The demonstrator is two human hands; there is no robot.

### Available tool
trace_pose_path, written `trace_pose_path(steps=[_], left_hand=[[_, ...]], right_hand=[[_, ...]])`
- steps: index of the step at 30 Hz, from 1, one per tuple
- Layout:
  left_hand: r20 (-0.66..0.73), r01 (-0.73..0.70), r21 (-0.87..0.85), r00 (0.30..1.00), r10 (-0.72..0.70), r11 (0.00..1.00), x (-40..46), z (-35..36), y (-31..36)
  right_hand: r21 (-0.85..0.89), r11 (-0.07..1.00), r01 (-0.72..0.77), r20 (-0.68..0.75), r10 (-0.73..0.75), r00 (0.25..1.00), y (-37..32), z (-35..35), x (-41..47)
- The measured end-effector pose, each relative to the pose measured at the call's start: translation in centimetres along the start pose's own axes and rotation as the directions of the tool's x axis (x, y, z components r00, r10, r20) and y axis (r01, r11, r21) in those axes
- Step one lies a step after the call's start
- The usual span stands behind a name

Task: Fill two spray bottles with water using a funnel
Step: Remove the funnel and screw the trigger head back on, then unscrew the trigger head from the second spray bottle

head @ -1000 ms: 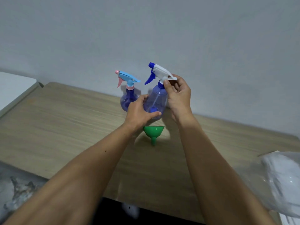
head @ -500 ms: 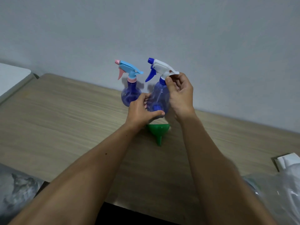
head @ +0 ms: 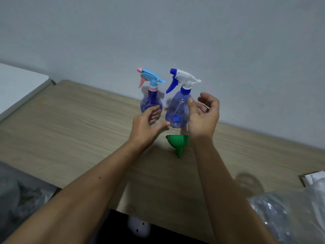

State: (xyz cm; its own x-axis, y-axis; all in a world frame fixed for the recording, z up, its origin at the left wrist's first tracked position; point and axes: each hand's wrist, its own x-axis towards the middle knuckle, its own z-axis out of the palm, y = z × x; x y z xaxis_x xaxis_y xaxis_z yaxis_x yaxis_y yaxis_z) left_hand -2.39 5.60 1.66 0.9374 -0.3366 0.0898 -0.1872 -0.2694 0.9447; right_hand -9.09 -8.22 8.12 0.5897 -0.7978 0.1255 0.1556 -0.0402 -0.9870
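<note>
Both spray bottles stand upright on the worktop (head: 70,131) near the wall. My left hand (head: 146,124) is loosely spread beside the white-topped bottle (head: 177,110), thumb tip just at its base, gripping nothing. My right hand (head: 204,117) hovers on that bottle's other side, fingers relaxed and curved, thumb close to its shoulder; I cannot tell if it touches. The blue-and-pink-topped bottle (head: 151,101) stands just behind my left fingers. The green funnel (head: 178,141) lies below the white-topped bottle, between my wrists.
</note>
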Motion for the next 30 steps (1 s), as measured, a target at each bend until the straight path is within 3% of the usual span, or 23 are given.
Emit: trace_pose_path(steps=[2, 6, 10, 16, 21, 30], left_hand=[[-0.094, -0.003, 0.002, 0.996, 0.004, 1.000, 0.0, -1.0, -0.4], [-0.191, -0.020, 0.079, 0.981, 0.035, 0.997, 1.2, -3.0, -1.0], [-0.164, -0.029, 0.163, 0.985, 0.056, 0.986, 2.7, -3.9, -1.4], [-0.025, 0.013, 0.123, 1.000, -0.010, 0.992, 4.7, -4.0, -2.8], [-0.023, -0.043, 0.092, 0.999, 0.045, 0.995, 5.5, -3.5, -4.5], [-0.048, -0.065, 0.081, 0.996, 0.069, 0.995, 6.0, -3.8, -5.1]], right_hand=[[-0.047, 0.997, 0.064, 0.041, -0.062, 0.997, 1.1, -0.1, -1.6], [-0.184, 0.970, 0.155, 0.263, -0.104, 0.959, 2.7, 1.3, -3.9], [-0.345, 0.932, 0.109, 0.350, 0.020, 0.937, 1.6, 4.0, -3.0], [-0.544, 0.820, 0.181, 0.343, 0.020, 0.939, 1.3, 6.2, -0.9], [-0.489, 0.850, 0.197, 0.394, 0.014, 0.919, 2.1, 8.4, 0.9], [-0.402, 0.899, 0.173, 0.322, -0.038, 0.946, 3.0, 10.6, 1.7]])
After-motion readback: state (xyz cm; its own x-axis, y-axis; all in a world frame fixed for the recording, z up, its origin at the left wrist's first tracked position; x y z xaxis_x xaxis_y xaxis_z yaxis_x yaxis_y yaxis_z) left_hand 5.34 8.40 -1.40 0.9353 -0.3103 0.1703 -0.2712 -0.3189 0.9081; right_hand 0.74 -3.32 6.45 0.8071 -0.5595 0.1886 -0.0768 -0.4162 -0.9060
